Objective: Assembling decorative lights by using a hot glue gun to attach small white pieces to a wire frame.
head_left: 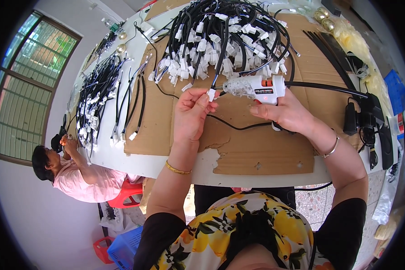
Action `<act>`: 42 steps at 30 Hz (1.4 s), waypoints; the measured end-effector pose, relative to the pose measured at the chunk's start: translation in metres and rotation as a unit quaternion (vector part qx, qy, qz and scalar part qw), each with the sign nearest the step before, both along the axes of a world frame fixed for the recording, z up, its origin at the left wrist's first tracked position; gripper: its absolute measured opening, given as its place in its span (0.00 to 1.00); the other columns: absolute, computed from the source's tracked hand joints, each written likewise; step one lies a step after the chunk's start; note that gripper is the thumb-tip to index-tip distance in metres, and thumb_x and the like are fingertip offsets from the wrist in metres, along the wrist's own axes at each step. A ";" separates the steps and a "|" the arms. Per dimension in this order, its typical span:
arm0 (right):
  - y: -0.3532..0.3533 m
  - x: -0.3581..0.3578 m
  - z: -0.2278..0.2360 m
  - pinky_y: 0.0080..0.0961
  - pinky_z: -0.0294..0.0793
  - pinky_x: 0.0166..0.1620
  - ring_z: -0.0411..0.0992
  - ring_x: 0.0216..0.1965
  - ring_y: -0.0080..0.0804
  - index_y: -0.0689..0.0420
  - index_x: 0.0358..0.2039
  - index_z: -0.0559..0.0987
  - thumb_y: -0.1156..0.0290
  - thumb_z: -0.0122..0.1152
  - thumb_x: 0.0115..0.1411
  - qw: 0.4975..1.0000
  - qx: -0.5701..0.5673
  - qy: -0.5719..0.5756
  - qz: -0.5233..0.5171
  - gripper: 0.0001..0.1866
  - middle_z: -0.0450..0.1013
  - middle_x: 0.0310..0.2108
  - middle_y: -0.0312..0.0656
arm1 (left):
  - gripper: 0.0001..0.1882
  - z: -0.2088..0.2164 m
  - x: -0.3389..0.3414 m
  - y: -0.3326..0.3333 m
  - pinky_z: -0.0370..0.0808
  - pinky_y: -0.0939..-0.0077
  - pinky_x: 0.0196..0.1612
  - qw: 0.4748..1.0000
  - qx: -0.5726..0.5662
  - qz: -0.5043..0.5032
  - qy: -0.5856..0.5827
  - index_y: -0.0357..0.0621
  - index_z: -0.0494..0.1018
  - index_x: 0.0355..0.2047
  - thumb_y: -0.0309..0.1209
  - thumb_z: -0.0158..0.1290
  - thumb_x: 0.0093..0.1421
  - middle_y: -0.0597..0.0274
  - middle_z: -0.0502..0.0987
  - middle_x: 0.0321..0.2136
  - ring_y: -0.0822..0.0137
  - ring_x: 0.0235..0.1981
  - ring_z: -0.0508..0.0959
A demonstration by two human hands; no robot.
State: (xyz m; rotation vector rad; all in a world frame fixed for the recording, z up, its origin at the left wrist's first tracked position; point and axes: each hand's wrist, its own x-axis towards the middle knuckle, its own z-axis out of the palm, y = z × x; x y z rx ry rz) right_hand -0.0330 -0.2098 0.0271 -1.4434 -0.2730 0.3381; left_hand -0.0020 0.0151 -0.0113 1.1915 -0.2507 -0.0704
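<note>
A person's bare left hand [191,112] pinches a small white connector [211,95] between thumb and fingers, above the cardboard [261,155] on a white table [155,165]. The connector's long axis is near upright, tilted slightly; a black cable [218,60] rises from its top toward a large heap of cables [229,42] with white connectors. The right hand [292,112] is wrapped around the grip of a white glue gun [252,87]. The gun's barrel lies almost level across the view, nozzle pointing left at the connector's upper end; whether they touch is unclear. A black rod-like length extends rightward from its rear. Its side carries a dark rectangular label [263,91] with pale lettering, beside an orange-red patch [267,83].
</note>
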 end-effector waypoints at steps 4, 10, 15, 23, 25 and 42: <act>0.000 0.000 0.001 0.14 0.62 0.27 0.60 0.24 0.14 0.58 0.33 0.67 0.78 0.57 0.47 1.000 -0.006 -0.008 -0.007 0.12 0.63 0.24 0.29 | 0.07 0.000 0.000 0.001 0.71 0.81 0.30 0.999 -0.030 -0.017 0.005 0.37 0.66 0.36 0.23 0.44 0.57 0.49 0.74 0.33 0.71 0.26 0.73; 0.000 -0.001 0.005 0.14 0.61 0.25 0.59 0.22 0.14 0.58 0.34 0.67 0.77 0.57 0.47 1.000 -0.013 -0.009 -0.007 0.13 0.63 0.23 0.29 | 0.07 0.000 0.000 0.002 0.71 0.80 0.30 0.998 -0.040 -0.035 0.016 0.37 0.66 0.37 0.24 0.44 0.57 0.49 0.74 0.32 0.70 0.26 0.73; -0.003 0.001 0.003 0.14 0.60 0.24 0.59 0.21 0.15 0.58 0.31 0.66 0.75 0.58 0.48 1.000 -0.022 -0.008 -0.009 0.12 0.62 0.22 0.30 | 0.06 0.002 0.000 0.002 0.72 0.81 0.29 0.997 -0.047 -0.054 0.025 0.39 0.67 0.35 0.23 0.43 0.57 0.50 0.74 0.32 0.70 0.26 0.74; -0.005 0.002 0.003 0.16 0.60 0.24 0.60 0.21 0.17 0.56 0.30 0.65 0.70 0.59 0.48 0.999 -0.041 0.012 -0.002 0.12 0.63 0.21 0.31 | 0.07 0.006 -0.002 -0.002 0.71 0.81 0.32 0.999 -0.020 0.033 0.017 0.39 0.66 0.33 0.17 0.47 0.53 0.56 0.73 0.30 0.70 0.27 0.74; -0.003 0.001 0.005 0.16 0.60 0.24 0.60 0.20 0.17 0.56 0.29 0.66 0.70 0.59 0.48 1.000 -0.019 0.002 -0.018 0.12 0.63 0.20 0.31 | 0.09 0.004 0.000 -0.003 0.71 0.81 0.32 0.998 -0.004 0.054 -0.006 0.39 0.66 0.32 0.16 0.48 0.51 0.58 0.73 0.30 0.71 0.28 0.73; -0.002 0.003 -0.001 0.15 0.61 0.24 0.60 0.21 0.16 0.57 0.32 0.66 0.72 0.58 0.48 0.999 -0.040 0.010 -0.014 0.13 0.63 0.22 0.31 | 0.15 0.009 -0.005 -0.009 0.70 0.85 0.33 0.975 0.088 0.158 -0.129 0.38 0.63 0.31 0.10 0.51 0.45 0.58 0.72 0.32 0.76 0.30 0.71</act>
